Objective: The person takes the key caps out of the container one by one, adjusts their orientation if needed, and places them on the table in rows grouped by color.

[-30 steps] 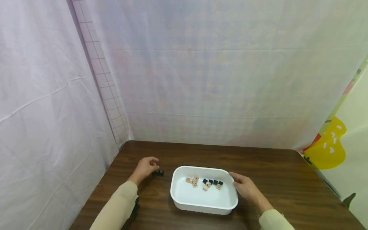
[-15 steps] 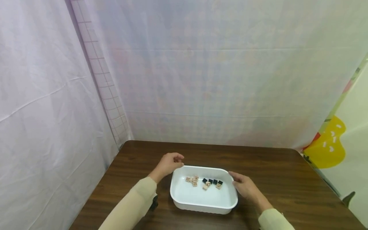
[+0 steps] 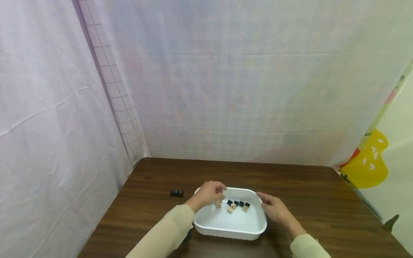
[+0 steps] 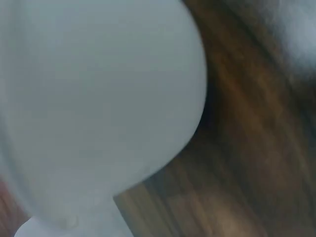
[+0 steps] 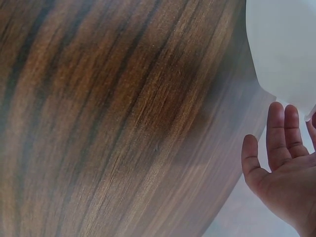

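Note:
A white rectangular tray (image 3: pixel 228 232) stands on the table, with small cream square pieces (image 3: pixel 218 205) and small black pieces (image 3: pixel 241 204) inside. My left hand (image 3: pixel 208 193) is over its left side, fingers bent and thumb near them; whether something is between the fingertips is hidden. The left wrist view shows the tray's outer wall (image 4: pixel 103 98) and no fingers. My right hand (image 3: pixel 275 209) pinches the rim at the far right corner; in the right wrist view several fingers (image 5: pixel 279 133) extend beside the wall. A short row of black pieces (image 3: pixel 176 193) lies left of the tray.
The dark brown wooden table (image 3: pixel 290 182) extends around the tray. White curtains (image 3: pixel 226 89) hang behind and at the left. A patterned cloth with a yellow shape (image 3: pixel 368 165) hangs at the right. A dark object (image 3: pixel 188 236) shows below the left sleeve.
My left hand has moved right, from beside the row of black pieces to over the tray's left side, covering some cream pieces. My right hand has stayed at the rim.

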A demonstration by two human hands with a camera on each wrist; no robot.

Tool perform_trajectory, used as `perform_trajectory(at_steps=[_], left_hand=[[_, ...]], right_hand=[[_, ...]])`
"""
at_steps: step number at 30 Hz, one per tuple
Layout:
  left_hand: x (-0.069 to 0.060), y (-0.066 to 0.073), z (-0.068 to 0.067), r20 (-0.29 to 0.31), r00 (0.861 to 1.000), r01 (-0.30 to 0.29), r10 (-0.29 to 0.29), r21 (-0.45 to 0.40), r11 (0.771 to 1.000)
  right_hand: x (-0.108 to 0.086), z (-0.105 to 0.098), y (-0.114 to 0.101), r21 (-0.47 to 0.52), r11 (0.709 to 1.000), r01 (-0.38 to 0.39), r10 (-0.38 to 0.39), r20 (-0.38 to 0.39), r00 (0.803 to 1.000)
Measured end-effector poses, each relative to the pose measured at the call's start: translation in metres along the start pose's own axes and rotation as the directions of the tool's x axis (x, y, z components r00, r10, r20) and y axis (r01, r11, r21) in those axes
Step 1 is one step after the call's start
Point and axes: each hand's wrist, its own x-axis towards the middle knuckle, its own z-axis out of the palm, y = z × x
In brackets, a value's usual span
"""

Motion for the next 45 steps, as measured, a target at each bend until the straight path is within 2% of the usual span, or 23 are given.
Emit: perform_trajectory(at_steps=[5,8,11,14,18,21,22,25,33,40,45], left_hand=[[0.002,0.0,0.014,0.014,0.998,-0.057,0.056,0.107,0.993],[0.002,-0.001,0.021,0.02,0.992,-0.126,0.125,0.205,0.971],[0.002,-0.004,0.029,0.021,0.981,-0.19,0.194,0.319,0.928],[0.002,-0.005,0.034,0.026,0.972,-0.222,0.233,0.415,0.882],[0.001,-0.005,0.036,0.042,0.965,-0.239,0.258,0.545,0.803],[0.001,-0.003,0.036,0.043,0.966,-0.228,0.253,0.599,0.768],[0.0,-0.003,0.036,0.039,0.968,-0.22,0.248,0.606,0.764],[0.0,-0.002,0.036,0.027,0.971,-0.205,0.237,0.597,0.775],[0.003,0.001,0.04,0.072,0.969,-0.235,0.236,0.567,0.789],[0.003,0.002,0.045,0.037,0.968,-0.222,0.249,0.593,0.774],[0.004,0.001,0.043,0.033,0.968,-0.219,0.25,0.604,0.766]], right_hand=[[-0.001,0.001,0.002,0.003,0.999,0.033,-0.033,-0.019,0.999],[-0.001,0.002,0.002,0.001,0.999,0.051,-0.051,-0.029,0.998],[-0.001,0.002,0.002,0.005,0.999,0.044,-0.044,-0.026,0.999],[-0.001,0.003,0.001,0.011,0.999,0.03,-0.029,-0.019,0.999],[0.0,0.003,0.0,0.001,1.0,0.025,-0.025,-0.019,0.999],[0.001,0.003,0.0,-0.015,1.0,0.027,-0.027,-0.023,0.999],[0.001,0.002,0.0,-0.018,0.999,0.026,-0.027,-0.024,0.999],[0.001,0.002,0.0,-0.024,0.999,0.029,-0.03,-0.026,0.999],[-0.002,0.002,-0.001,-0.009,1.0,0.017,-0.017,-0.027,0.999],[-0.003,0.002,0.001,-0.004,0.999,0.038,-0.038,-0.03,0.999],[-0.003,0.0,-0.001,-0.01,0.999,0.037,-0.038,-0.028,0.999]])
